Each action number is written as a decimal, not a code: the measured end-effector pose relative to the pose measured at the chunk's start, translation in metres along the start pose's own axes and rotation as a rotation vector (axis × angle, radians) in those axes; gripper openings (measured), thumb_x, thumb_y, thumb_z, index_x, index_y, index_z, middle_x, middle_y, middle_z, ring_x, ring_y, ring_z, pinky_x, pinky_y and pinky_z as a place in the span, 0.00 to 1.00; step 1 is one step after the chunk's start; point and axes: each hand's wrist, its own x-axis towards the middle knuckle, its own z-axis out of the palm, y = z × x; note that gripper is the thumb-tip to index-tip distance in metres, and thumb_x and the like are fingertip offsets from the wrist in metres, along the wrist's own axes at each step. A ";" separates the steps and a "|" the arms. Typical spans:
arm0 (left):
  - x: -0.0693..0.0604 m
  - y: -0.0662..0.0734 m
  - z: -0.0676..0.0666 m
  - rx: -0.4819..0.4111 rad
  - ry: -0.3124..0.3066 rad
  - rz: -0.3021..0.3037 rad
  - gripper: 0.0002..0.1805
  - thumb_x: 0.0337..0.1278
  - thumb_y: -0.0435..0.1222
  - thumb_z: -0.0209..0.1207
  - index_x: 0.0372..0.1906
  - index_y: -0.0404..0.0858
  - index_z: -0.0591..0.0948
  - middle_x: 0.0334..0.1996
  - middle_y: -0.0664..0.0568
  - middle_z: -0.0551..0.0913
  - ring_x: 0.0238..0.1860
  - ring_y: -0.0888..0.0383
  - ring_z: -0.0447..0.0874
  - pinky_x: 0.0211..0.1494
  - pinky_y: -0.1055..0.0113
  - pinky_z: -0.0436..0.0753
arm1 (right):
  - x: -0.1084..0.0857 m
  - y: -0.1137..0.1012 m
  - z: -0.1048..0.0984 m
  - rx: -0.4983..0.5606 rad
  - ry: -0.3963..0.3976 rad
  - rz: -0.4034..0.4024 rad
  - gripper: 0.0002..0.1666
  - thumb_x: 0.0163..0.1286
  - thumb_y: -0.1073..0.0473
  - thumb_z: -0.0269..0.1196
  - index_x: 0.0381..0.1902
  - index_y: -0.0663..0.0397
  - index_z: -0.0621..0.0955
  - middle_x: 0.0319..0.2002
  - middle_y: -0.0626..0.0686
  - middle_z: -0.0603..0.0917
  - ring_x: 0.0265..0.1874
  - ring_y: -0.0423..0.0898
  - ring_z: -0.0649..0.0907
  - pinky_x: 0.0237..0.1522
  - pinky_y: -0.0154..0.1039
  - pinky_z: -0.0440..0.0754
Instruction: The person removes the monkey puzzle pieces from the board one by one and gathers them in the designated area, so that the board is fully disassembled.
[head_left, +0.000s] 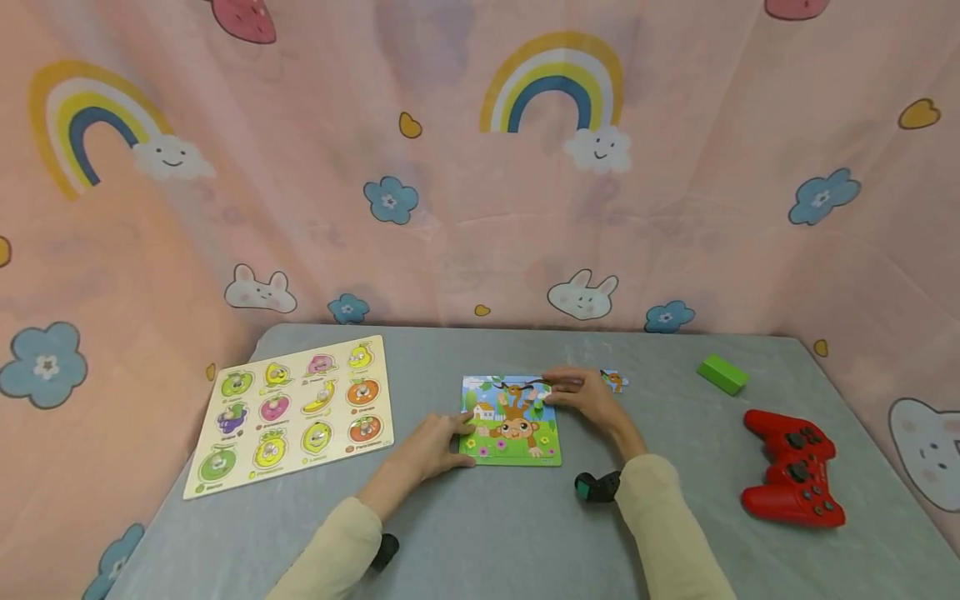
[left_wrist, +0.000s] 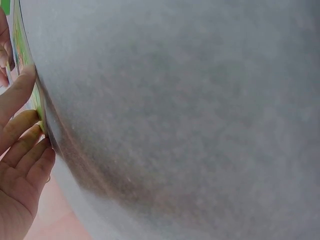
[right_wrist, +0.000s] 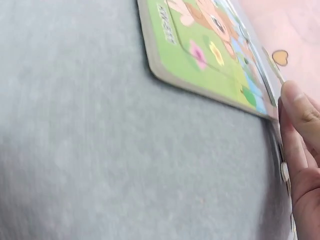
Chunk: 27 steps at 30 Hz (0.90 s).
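Observation:
A small jigsaw puzzle (head_left: 517, 450) with a monkey picture lies flat on the grey table. My left hand (head_left: 427, 450) holds its left edge, with the thumb near the lower left corner and the fingers higher up. In the left wrist view those fingers (left_wrist: 30, 155) are bent against the board's side. Over the upper right corner, my right hand (head_left: 588, 398) pinches a thin puzzle piece (right_wrist: 274, 65) between thumb and fingers, seen nearly edge-on in the right wrist view. Just beyond the right hand lies a loose puzzle piece (head_left: 615, 381), partly hidden by it.
To the left lies a cream fruit puzzle board (head_left: 292, 408). A green block (head_left: 723, 375) and a red game controller (head_left: 795, 471) sit on the right side of the table (head_left: 510, 533). A pink patterned cloth (head_left: 480, 233) hangs behind the table.

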 end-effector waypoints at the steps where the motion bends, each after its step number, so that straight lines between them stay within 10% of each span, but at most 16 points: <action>1: 0.000 0.000 0.000 0.000 0.001 0.002 0.27 0.45 0.39 0.73 0.52 0.30 0.82 0.60 0.39 0.75 0.60 0.43 0.74 0.59 0.55 0.76 | -0.001 0.000 -0.001 0.001 -0.003 -0.005 0.24 0.58 0.71 0.67 0.53 0.76 0.77 0.54 0.71 0.77 0.47 0.53 0.84 0.44 0.33 0.82; 27: 0.001 -0.001 0.001 -0.021 -0.004 -0.005 0.28 0.46 0.39 0.72 0.53 0.30 0.81 0.61 0.40 0.74 0.61 0.42 0.72 0.61 0.54 0.74 | -0.013 0.005 -0.031 0.008 0.038 0.161 0.29 0.58 0.67 0.69 0.56 0.73 0.76 0.56 0.70 0.77 0.41 0.35 0.84 0.43 0.30 0.82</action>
